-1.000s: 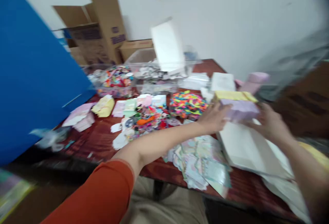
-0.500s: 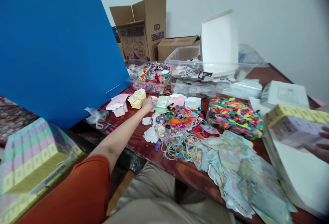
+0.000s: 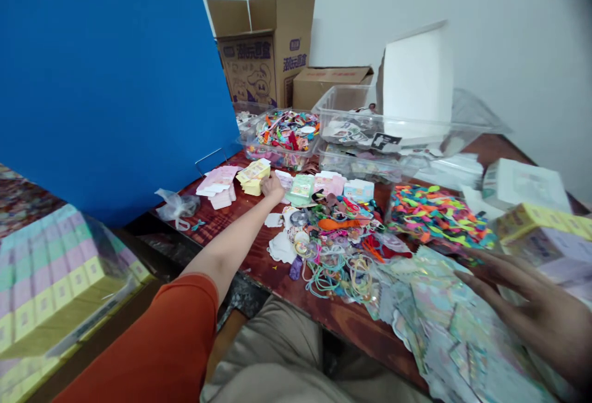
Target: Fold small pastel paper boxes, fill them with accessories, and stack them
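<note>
My left hand [image 3: 274,188] reaches across the table to a stack of yellow folded cartons [image 3: 253,176]. Its fingers are curled against the stack's right side and seem to pinch a carton there; the fingertips are partly hidden. To either side lie pink folded cartons [image 3: 218,182] and green ones [image 3: 301,188]. My right hand [image 3: 531,307], somewhat blurred, is held with fingers apart and nothing in them. It hovers over a spread of shiny, pale green plastic packets [image 3: 444,292], close to a row of yellow and purple boxes [image 3: 539,230].
Mixed cords and trinkets [image 3: 340,249] lie mid-table, with a heap of bright small pieces [image 3: 437,212] to their right. Clear plastic bins [image 3: 351,122] and an open cardboard box [image 3: 259,61] stand behind. A tall blue panel [image 3: 106,76] and wrapped boxes [image 3: 55,286] are at left.
My right hand has come away from the yellow and purple boxes and moved left and nearer, over the packets. My left hand stays by the yellow cartons. The view has shifted slightly.
</note>
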The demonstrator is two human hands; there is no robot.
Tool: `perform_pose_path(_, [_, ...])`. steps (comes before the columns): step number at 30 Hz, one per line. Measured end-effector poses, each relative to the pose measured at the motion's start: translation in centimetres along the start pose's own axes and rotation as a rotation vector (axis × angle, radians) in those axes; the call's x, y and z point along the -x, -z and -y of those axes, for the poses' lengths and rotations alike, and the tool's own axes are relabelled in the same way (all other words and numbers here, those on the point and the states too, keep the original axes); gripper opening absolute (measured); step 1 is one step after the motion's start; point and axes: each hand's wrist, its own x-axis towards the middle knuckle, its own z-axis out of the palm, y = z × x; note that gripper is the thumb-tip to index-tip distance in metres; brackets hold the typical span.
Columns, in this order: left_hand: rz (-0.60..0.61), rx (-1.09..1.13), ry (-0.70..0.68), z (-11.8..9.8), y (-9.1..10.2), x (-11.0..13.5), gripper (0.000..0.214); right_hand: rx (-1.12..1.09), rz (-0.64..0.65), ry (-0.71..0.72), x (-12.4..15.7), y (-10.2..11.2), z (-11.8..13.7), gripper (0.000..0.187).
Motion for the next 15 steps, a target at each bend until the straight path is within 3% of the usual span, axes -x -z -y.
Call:
perform_pose_path(8, [-0.024,0.027,-0.030,0.4,0.8,0.1,0.039,0.054,-0.021,0.243,-0.2,-2.5,1.6,0.050])
perform_pose_path(15, [0.023,0.048,-0.019,0.3,1.4,-0.4,0.035,-0.002,-0.025,0.230,0.4,-2.7,4.5,0.041])
